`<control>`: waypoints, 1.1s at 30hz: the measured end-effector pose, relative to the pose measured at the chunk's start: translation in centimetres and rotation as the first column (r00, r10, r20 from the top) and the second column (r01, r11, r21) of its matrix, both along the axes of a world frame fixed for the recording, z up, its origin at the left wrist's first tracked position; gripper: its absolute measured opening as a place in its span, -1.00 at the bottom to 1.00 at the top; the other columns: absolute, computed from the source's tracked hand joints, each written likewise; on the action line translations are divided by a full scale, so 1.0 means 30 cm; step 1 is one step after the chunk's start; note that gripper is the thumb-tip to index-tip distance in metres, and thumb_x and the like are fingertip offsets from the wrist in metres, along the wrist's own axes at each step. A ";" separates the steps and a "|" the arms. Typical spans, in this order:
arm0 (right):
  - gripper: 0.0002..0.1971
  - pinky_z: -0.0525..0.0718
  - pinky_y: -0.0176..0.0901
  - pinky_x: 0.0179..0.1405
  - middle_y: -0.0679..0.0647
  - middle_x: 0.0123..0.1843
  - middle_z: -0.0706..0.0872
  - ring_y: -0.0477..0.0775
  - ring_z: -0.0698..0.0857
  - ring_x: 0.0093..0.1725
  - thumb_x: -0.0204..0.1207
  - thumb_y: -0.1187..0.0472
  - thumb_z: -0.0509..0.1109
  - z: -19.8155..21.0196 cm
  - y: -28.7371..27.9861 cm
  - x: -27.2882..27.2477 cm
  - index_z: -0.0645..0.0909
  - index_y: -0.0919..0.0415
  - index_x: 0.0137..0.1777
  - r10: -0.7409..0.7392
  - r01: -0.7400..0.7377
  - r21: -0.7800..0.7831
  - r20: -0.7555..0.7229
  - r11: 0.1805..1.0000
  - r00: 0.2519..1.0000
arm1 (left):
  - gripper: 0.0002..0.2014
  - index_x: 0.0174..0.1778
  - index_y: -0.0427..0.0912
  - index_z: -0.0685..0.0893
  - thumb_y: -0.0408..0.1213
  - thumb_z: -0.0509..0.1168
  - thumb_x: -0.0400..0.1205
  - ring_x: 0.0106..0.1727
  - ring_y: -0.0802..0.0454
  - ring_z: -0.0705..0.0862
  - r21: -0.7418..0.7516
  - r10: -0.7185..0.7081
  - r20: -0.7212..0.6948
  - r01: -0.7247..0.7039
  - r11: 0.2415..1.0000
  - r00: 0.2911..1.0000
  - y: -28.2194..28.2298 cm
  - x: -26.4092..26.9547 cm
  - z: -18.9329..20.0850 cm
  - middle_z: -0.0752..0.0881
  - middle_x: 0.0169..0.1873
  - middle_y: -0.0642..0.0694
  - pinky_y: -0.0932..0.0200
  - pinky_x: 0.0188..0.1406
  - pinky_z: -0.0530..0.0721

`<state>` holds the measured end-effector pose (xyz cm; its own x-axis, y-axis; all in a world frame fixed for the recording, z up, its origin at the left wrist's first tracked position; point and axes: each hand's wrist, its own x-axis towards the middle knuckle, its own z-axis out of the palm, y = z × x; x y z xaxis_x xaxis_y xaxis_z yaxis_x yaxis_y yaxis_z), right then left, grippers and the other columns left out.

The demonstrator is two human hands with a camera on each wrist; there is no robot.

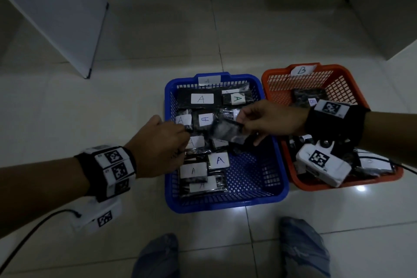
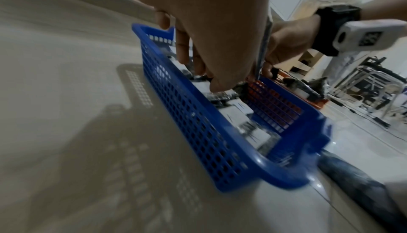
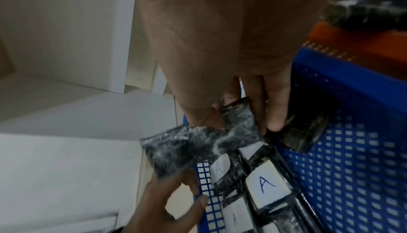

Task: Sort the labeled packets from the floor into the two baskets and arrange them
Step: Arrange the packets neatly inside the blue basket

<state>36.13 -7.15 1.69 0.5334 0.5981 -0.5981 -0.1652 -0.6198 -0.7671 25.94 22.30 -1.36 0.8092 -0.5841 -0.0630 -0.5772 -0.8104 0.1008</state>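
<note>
Dim throughout; glare spots shine on the floor tiles (image 1: 361, 188) (near the baskets), wrist views blurred, edges warped.

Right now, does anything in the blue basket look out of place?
The packets in the blue basket lie at mixed angles, some overlapping. Both hands hold one dark packet above them, label hidden. Nothing looks spilled or damaged.

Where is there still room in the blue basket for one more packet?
The blue basket has bare mesh in its near right corner, between the front rim and the right wall. Its left side and far end are crowded with A packets.
</note>
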 end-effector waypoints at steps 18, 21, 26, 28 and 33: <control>-0.84 0.70 0.00 -0.09 -0.04 0.04 0.64 0.00 0.64 -0.07 0.53 0.08 0.53 -0.095 0.167 -0.127 0.66 0.11 -0.03 0.572 -0.465 -0.352 0.638 0.812 0.515 | -0.82 0.01 0.07 0.67 -0.30 0.37 0.56 -0.10 0.28 0.62 -0.379 0.231 -0.404 -0.392 0.838 0.885 0.049 0.082 0.005 0.68 -0.06 0.19 0.08 -0.02 0.58; -0.76 0.66 -0.05 -0.14 -0.08 0.15 0.59 -0.03 0.64 -0.01 0.54 -0.06 0.50 -0.119 0.163 -0.135 0.70 0.02 0.12 0.662 -0.510 -0.432 0.583 0.744 0.471 | -0.76 0.18 0.18 0.65 -0.03 0.42 0.61 0.03 0.31 0.53 -0.192 0.134 -0.407 -0.228 0.955 0.904 0.029 0.070 0.001 0.61 0.08 0.25 0.06 0.12 0.47; -0.77 0.71 0.06 -0.06 -0.05 0.21 0.55 0.02 0.64 0.01 0.57 -0.02 0.49 -0.133 0.148 -0.117 0.68 0.07 0.12 0.582 -0.450 -0.380 0.628 0.808 0.516 | -0.66 0.26 0.23 0.59 0.16 0.36 0.59 0.24 0.13 0.51 0.021 0.078 -0.253 -0.075 0.997 0.964 0.013 0.036 -0.020 0.60 0.21 0.23 0.06 0.19 0.34; -0.80 0.71 0.01 -0.05 -0.05 0.19 0.58 -0.01 0.64 0.01 0.57 0.03 0.51 -0.130 0.142 -0.117 0.69 0.09 0.09 0.560 -0.451 -0.345 0.627 0.823 0.542 | -0.67 0.23 0.20 0.59 0.17 0.34 0.59 0.24 0.10 0.52 0.045 0.073 -0.219 -0.064 0.997 0.973 0.007 0.033 -0.018 0.60 0.19 0.20 0.07 0.14 0.31; -0.88 0.60 -0.36 -0.17 -0.07 0.03 0.81 -0.23 0.68 -0.16 0.62 0.17 0.45 -0.020 0.056 0.007 0.76 0.07 0.11 0.387 -0.250 -0.296 0.710 0.922 0.588 | -0.82 0.01 0.17 0.60 -0.03 0.39 0.52 0.08 0.10 0.58 -0.073 0.046 -0.196 -0.061 0.995 0.980 0.006 0.036 -0.017 0.58 0.00 0.19 0.10 0.00 0.27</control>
